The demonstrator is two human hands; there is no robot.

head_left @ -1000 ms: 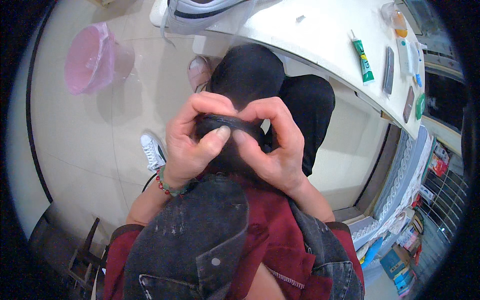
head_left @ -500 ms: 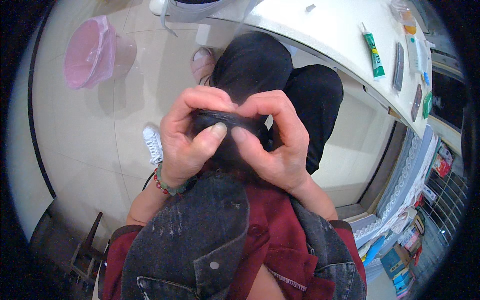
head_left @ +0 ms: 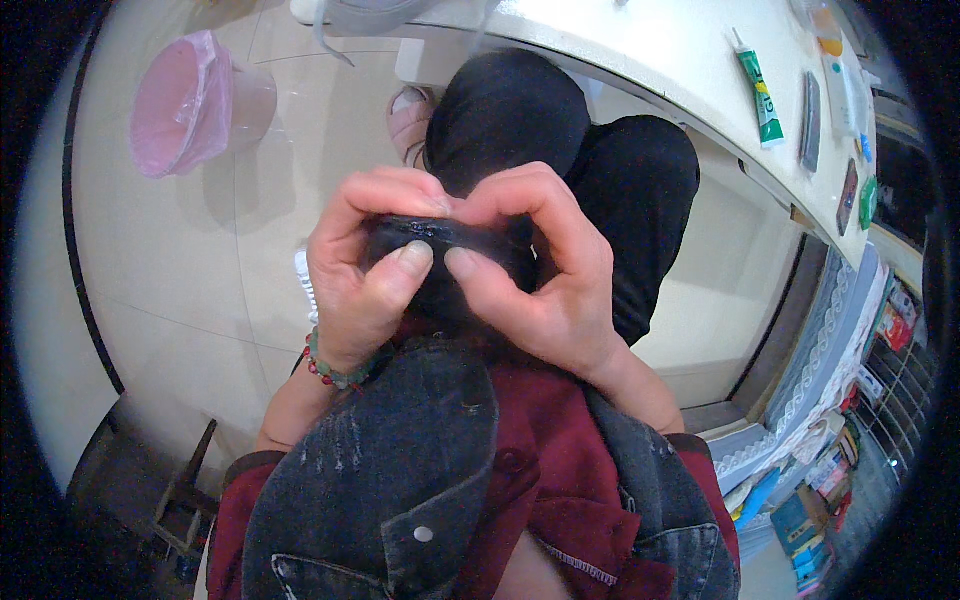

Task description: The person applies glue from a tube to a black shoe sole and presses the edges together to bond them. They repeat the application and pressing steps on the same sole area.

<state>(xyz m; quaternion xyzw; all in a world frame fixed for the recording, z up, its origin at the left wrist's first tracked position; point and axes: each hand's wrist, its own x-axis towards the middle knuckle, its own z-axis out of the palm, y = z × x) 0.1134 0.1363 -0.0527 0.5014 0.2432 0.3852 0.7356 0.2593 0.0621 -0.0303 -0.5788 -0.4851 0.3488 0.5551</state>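
Above my lap, both hands pinch one black thing (head_left: pixel 428 230) with a glossy, uneven seam or edge along its top. My left hand (head_left: pixel 350 275) grips its left part, thumb on the near side and bent fingers over the far side. My right hand (head_left: pixel 555 270) holds it the same way, the two thumb tips close together. Below the thumbs the black thing blends with the dark clothing, and its full shape and kind cannot be made out. A beaded bracelet (head_left: pixel 335 370) circles my left wrist.
At the right stands a white table (head_left: pixel 660 55) bearing a green and white squeeze tube (head_left: pixel 760 95), a grey bar (head_left: pixel 810 120) and a green round thing (head_left: pixel 868 203). A lined pink bin (head_left: pixel 255 105) is on the floor at left. Lower left, a dark stool (head_left: pixel 185 490).
The hands and the black thing have shifted slightly left and up, and the thumbs sit a little farther apart. More of the glossy edge shows. The view has turned slightly.
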